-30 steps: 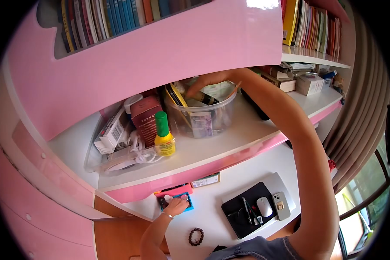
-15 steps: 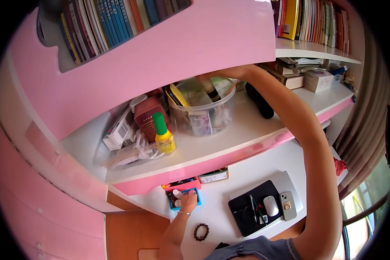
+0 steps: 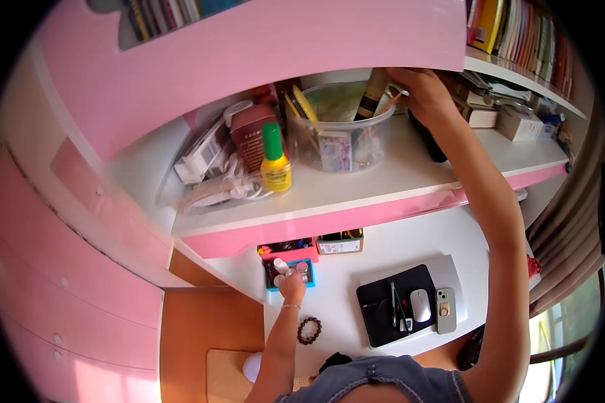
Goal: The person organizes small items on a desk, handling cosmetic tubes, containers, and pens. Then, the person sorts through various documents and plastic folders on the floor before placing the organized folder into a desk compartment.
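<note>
On the shelf, a clear plastic tub [image 3: 302, 151] holds a tan-and-black tube [image 3: 370, 101], a yellow-and-black item [image 3: 304, 104] and other things. My right hand [image 3: 427, 97] reaches over the tub's right rim, its fingers closed at the tube's upper end; the pink panel partly hides them. The tube leans inside the tub. Down on the desk, my left hand [image 3: 292, 287] is at the near edge of a blue box [image 3: 309, 282] with small bottles [image 3: 280, 265] and jars inside. Its fingers are bent in among them; what they grip, if anything, is hidden.
Left of the tub stand a yellow bottle with a green cap [image 3: 275, 164], a dark red box [image 3: 254, 138] and white cables [image 3: 232, 180]. On the desk are a beaded bracelet [image 3: 309, 330], a black pad [image 3: 376, 312], a mouse [image 3: 420, 305] and a phone [image 3: 445, 310]. A pink panel [image 3: 282, 47] overhangs the shelf.
My right hand has moved from inside the tub to above its right rim, and the tube stands higher and leans the other way. My left hand stays at the blue box. The view has shifted.
</note>
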### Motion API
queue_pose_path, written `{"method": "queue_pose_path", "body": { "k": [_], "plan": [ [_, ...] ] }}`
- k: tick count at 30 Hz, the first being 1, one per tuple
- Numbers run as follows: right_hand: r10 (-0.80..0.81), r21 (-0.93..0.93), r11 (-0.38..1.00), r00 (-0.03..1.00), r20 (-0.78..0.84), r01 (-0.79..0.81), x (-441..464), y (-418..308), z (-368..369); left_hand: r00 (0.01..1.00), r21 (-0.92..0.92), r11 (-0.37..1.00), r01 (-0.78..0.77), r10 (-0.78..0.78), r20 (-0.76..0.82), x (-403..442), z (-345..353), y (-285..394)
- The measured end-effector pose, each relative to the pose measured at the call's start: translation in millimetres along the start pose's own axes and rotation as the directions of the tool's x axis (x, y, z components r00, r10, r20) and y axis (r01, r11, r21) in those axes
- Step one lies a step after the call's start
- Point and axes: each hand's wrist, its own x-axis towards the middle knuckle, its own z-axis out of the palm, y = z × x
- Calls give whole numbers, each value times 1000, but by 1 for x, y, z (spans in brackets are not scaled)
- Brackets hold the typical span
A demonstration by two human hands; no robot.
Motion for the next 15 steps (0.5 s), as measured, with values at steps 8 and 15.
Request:
{"method": "queue_pose_path", "body": {
  "k": [8, 15],
  "plan": [
    [-120, 176, 976, 992, -43, 125, -27, -1, -21, 1000, 55, 998, -29, 28, 6, -2, -14, 16],
    [-458, 224, 852, 881, -116, 473, -91, -17, -79, 964, -95, 993, -75, 48, -262, 3, 0, 23]
  ]
}}
